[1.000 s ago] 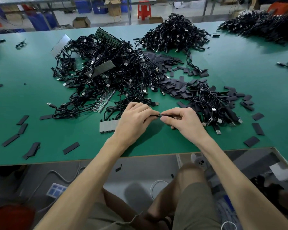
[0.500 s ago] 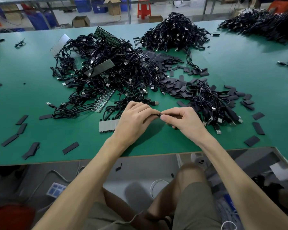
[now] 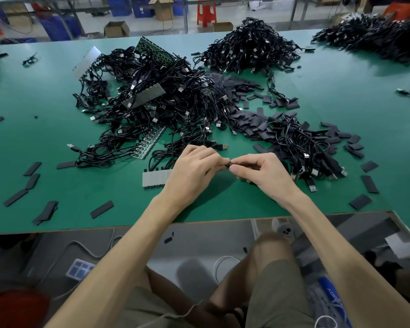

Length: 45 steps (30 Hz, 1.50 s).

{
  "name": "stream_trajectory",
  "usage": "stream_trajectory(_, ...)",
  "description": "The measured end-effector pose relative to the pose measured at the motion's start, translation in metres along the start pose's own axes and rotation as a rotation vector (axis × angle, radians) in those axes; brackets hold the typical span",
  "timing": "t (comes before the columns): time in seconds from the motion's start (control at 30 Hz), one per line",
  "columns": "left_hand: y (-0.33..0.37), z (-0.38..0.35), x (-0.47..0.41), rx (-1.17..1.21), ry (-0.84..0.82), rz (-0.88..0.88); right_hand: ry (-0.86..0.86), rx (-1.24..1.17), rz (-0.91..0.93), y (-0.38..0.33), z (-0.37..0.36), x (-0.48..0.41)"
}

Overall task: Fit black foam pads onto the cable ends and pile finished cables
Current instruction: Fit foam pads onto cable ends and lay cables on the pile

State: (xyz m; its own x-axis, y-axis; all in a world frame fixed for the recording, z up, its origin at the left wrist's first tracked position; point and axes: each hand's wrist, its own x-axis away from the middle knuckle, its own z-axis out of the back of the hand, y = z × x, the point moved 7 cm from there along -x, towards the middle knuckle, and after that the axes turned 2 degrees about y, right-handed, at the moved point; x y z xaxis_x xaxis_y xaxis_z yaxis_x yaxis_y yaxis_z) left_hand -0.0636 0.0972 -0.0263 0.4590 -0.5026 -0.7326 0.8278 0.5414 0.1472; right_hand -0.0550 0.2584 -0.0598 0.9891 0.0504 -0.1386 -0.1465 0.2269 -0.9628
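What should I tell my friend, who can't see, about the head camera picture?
The left hand and right hand pinch a small black part between their fingertips over a green table. Behind them lie tangled piles of black cables and scattered black foam pads.

One head-worn wide view, forward and down, close over the green table (image 3: 57, 110) and its near edge.

Left hand (image 3: 194, 172) and right hand (image 3: 265, 174) meet, curled fingertips pinching together.
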Motion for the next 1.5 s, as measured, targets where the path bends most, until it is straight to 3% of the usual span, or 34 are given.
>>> stream_trajectory(0.5,-0.003,0.004,-0.003,-0.037,0.042,0.097,0.032,0.043,0.015,-0.002,0.0,0.001)
stream_trajectory(1.0,0.004,0.004,-0.003,-0.084,0.048,0.036,0.025,0.093,0.003,-0.001,0.001,0.002)
stream_trajectory(1.23,-0.005,0.007,-0.002,-0.11,0.083,0.157,0.091,-0.029,-0.015,0.0,0.007,0.002)
stream_trajectory(1.5,-0.005,0.004,-0.003,-0.102,0.032,0.174,0.106,-0.039,-0.033,0.001,0.009,0.003)
